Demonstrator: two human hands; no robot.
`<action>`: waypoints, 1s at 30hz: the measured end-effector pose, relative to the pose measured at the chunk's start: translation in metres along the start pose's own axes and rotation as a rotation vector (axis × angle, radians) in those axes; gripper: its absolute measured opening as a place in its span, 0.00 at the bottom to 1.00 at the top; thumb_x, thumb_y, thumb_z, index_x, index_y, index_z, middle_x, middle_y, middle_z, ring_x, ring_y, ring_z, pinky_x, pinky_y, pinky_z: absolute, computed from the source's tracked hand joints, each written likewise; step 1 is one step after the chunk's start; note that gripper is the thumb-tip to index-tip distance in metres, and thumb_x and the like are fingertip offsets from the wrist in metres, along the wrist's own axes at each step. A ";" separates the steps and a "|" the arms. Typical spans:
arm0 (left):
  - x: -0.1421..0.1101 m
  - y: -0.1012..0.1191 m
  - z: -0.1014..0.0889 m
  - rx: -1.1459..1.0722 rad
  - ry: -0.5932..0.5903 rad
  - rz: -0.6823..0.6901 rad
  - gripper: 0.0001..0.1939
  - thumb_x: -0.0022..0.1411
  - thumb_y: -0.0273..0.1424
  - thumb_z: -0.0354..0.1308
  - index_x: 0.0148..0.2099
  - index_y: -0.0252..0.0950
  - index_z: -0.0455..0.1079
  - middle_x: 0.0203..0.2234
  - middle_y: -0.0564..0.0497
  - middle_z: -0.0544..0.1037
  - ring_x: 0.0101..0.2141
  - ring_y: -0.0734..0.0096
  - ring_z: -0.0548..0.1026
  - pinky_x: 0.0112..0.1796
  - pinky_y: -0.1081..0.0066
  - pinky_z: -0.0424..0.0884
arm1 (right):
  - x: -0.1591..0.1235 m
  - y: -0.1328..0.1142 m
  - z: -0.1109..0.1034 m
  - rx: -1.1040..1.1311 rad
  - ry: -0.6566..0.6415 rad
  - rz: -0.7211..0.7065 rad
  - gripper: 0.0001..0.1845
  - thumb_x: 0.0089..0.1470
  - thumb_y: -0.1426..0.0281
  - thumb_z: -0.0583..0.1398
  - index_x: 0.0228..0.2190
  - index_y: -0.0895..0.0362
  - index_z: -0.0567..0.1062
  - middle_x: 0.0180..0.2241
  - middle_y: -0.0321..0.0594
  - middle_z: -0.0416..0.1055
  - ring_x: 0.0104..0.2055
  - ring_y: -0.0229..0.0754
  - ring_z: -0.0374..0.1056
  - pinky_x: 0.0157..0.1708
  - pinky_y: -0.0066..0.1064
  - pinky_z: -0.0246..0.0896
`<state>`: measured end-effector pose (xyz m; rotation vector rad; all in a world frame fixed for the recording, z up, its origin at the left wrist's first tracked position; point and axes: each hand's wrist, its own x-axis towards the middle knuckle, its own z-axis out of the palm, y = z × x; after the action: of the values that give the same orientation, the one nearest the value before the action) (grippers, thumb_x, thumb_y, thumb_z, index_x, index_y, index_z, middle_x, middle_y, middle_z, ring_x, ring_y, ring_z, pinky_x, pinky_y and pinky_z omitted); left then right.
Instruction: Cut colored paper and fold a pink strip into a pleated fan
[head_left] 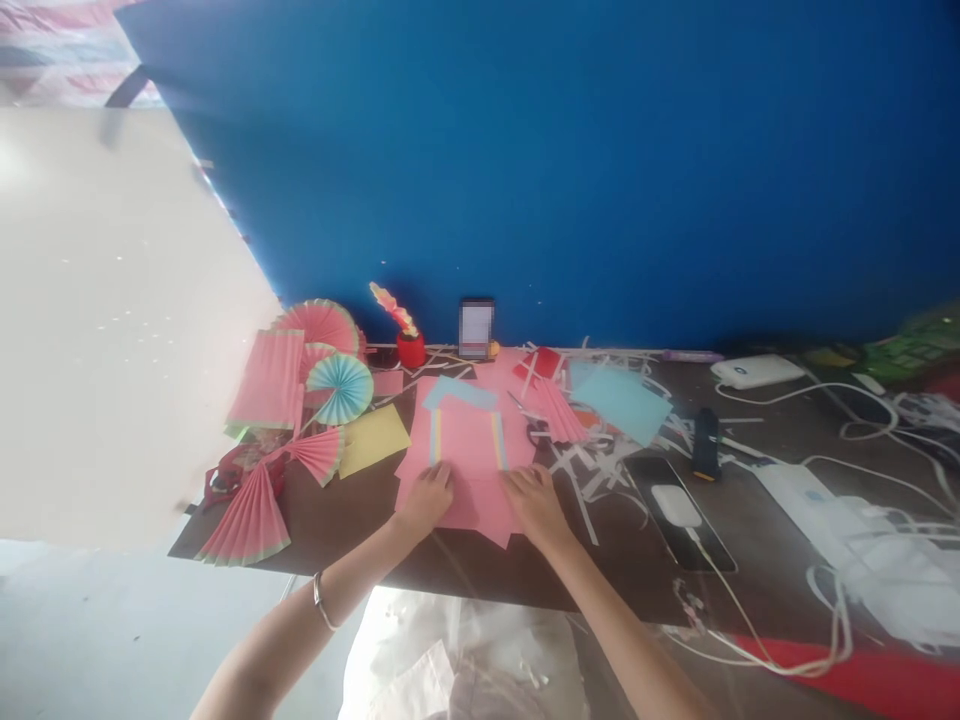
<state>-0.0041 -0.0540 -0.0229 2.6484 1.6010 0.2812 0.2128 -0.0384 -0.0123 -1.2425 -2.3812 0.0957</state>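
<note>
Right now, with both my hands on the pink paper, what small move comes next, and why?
Perhaps steady the pink paper with your left hand and smooth the striped border with your right hand. Both hands rest on the paper, and your right fingertips are right by that border's lower end.

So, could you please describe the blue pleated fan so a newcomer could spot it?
On the dark table, find the cluster of pleated paper pieces at the left end. The blue fan is on that cluster's right side, just beyond the yellow sheet. It alone is light blue; its neighbours are mostly pink.
</note>
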 end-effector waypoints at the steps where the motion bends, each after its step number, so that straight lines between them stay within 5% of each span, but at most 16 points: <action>1: 0.001 -0.002 -0.004 0.012 -0.007 0.028 0.24 0.56 0.15 0.41 0.52 0.31 0.64 0.45 0.37 0.71 0.47 0.59 0.70 0.43 0.63 0.69 | 0.002 0.003 -0.002 0.018 -0.013 -0.029 0.20 0.55 0.80 0.46 0.39 0.56 0.73 0.30 0.45 0.72 0.37 0.46 0.66 0.48 0.45 0.53; 4: 0.005 -0.011 -0.026 -0.006 0.021 0.098 0.18 0.57 0.18 0.44 0.47 0.33 0.68 0.43 0.38 0.71 0.51 0.57 0.66 0.47 0.59 0.65 | 0.008 0.007 -0.009 0.113 -0.024 -0.050 0.18 0.56 0.77 0.46 0.37 0.57 0.74 0.29 0.45 0.71 0.37 0.46 0.65 0.44 0.43 0.56; 8: 0.016 -0.030 -0.071 -0.376 -0.038 0.028 0.12 0.60 0.28 0.47 0.39 0.39 0.73 0.33 0.46 0.75 0.37 0.66 0.73 0.39 0.69 0.68 | 0.023 0.008 -0.034 0.439 -0.005 0.171 0.13 0.55 0.68 0.51 0.32 0.55 0.75 0.31 0.43 0.72 0.36 0.45 0.66 0.39 0.40 0.61; 11: 0.029 -0.048 -0.100 -0.748 -0.167 -0.053 0.13 0.57 0.38 0.53 0.39 0.39 0.75 0.33 0.50 0.78 0.34 0.69 0.74 0.33 0.75 0.69 | 0.041 0.014 -0.063 0.774 -0.314 0.369 0.13 0.49 0.61 0.57 0.31 0.57 0.76 0.28 0.41 0.73 0.28 0.41 0.68 0.32 0.36 0.64; 13: 0.038 -0.058 -0.108 -0.798 -0.243 -0.091 0.14 0.54 0.40 0.55 0.38 0.38 0.76 0.31 0.51 0.79 0.32 0.68 0.75 0.31 0.75 0.69 | 0.053 0.020 -0.075 0.881 -0.428 0.406 0.15 0.46 0.60 0.59 0.31 0.59 0.76 0.26 0.40 0.73 0.27 0.40 0.68 0.30 0.34 0.65; 17: 0.050 -0.065 -0.096 -0.727 -0.258 -0.103 0.13 0.52 0.38 0.56 0.34 0.36 0.77 0.28 0.50 0.79 0.28 0.68 0.74 0.30 0.73 0.68 | 0.066 0.031 -0.063 0.747 -0.449 0.330 0.12 0.46 0.62 0.59 0.26 0.58 0.77 0.24 0.40 0.74 0.27 0.40 0.67 0.30 0.32 0.63; 22: 0.052 -0.066 -0.069 -0.561 -0.213 0.017 0.11 0.54 0.29 0.53 0.36 0.35 0.76 0.30 0.48 0.78 0.30 0.69 0.74 0.34 0.72 0.67 | 0.065 0.037 -0.027 0.423 -0.317 0.229 0.08 0.48 0.68 0.56 0.26 0.57 0.75 0.30 0.40 0.74 0.32 0.42 0.68 0.33 0.33 0.61; 30: 0.040 -0.079 -0.041 -0.262 -0.191 0.239 0.16 0.59 0.20 0.47 0.47 0.35 0.68 0.41 0.47 0.74 0.41 0.71 0.71 0.44 0.70 0.65 | 0.056 0.037 -0.014 0.209 -0.316 0.033 0.10 0.53 0.76 0.51 0.29 0.58 0.72 0.33 0.41 0.71 0.37 0.41 0.66 0.39 0.31 0.58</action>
<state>-0.0619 0.0152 0.0129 2.5699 1.1115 0.2189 0.2198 0.0258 0.0102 -1.2420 -2.5311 0.5756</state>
